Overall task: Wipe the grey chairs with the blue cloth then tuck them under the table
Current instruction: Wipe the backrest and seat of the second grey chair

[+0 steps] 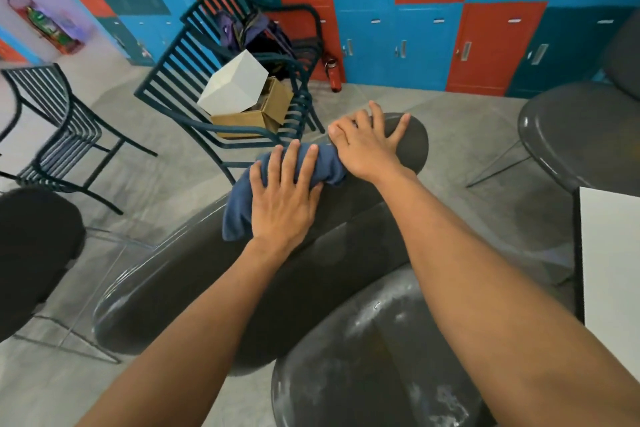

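Observation:
A dark grey chair (194,288) stands in front of me, its curved backrest running from lower left to upper right. The blue cloth (242,204) lies bunched on the top of that backrest. My left hand (282,204) presses flat on the cloth with straight fingers. My right hand (367,146) rests on the upper end of the backrest beside the cloth, fingers spread over the edge. The dusty seat (377,357) of the same chair shows below my arms. A second grey chair (581,139) stands at the right.
A white table corner (609,253) juts in at the right edge. Dark green metal slat chairs (180,80) stand behind, one holding a cardboard box (263,111) and a white box. Another slat chair (59,121) is at left. Coloured lockers (415,10) line the back wall.

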The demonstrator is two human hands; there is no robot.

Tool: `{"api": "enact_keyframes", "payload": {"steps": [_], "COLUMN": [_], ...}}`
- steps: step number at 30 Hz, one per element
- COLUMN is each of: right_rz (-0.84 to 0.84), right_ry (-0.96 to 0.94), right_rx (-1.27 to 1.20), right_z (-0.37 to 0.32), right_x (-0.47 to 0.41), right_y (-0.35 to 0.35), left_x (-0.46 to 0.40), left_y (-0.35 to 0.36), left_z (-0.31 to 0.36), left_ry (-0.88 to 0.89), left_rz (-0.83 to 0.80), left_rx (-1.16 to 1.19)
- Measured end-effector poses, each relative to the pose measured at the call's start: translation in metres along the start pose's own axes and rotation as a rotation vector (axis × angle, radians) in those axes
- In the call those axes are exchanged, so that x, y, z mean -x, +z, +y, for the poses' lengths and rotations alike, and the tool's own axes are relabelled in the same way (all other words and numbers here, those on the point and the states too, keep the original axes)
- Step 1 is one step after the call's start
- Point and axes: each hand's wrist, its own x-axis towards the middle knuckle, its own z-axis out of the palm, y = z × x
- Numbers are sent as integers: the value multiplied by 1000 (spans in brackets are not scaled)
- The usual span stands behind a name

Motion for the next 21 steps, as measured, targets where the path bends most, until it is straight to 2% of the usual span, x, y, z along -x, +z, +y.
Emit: {"api": "enact_keyframes", "payload": {"steps": [4, 7, 13, 16, 21], "right_rz": [5, -1, 3, 14, 22], "right_ry": [-5, -4, -1, -5, -8], "right_rx": [3, 11, 50, 56, 61], "right_z": [1, 0, -2, -2, -1], "right_x": [2, 2, 6, 5, 2], "right_y": [1, -1, 1, 1, 5], "left_x": [39, 87, 205, 206, 168], "left_y": [7, 19, 27, 24, 27], "left_z": [-24, -48, -114, -122, -95], "left_ry": [175, 163, 147, 172, 117], "left_rz": [10, -9, -156, -152, -98], "left_rx": [-80, -136, -274, -307, -268]}}
